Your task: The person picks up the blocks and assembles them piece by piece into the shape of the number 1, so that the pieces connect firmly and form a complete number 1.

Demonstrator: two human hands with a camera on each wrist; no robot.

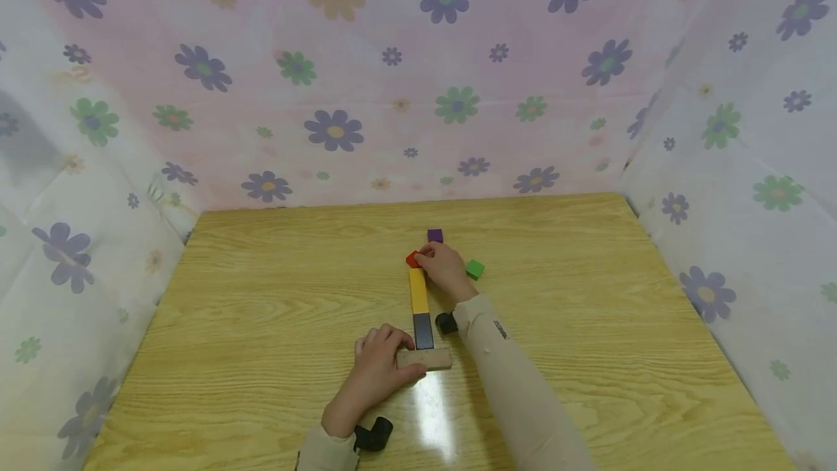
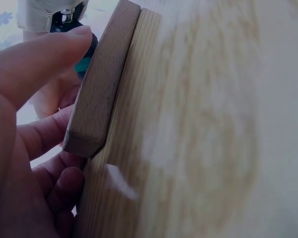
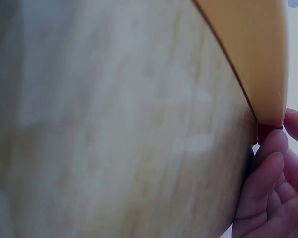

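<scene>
My left hand point(image 1: 378, 363) grips the left part of a plain wooden block point(image 1: 434, 359), thumb on its near side and fingers at the far side. The left wrist view shows this wooden block point(image 2: 102, 82) lying along the table. From its middle a dark grey block point(image 1: 423, 331) and then a yellow block point(image 1: 418, 291) run away from me in a line. At the far end of the yellow block, my right hand point(image 1: 446, 269) pinches a small red block point(image 1: 412, 259), turned slightly askew. In the right wrist view the red block point(image 3: 269, 133) is mostly hidden by fingers.
A purple cube point(image 1: 434, 235) sits just beyond my right hand, and a green cube point(image 1: 475, 268) lies to its right. Black wrist devices point(image 1: 374, 435) are worn at both wrists. Flowered cloth point(image 1: 405, 78) encloses the wooden table point(image 1: 261, 296) at the back and sides.
</scene>
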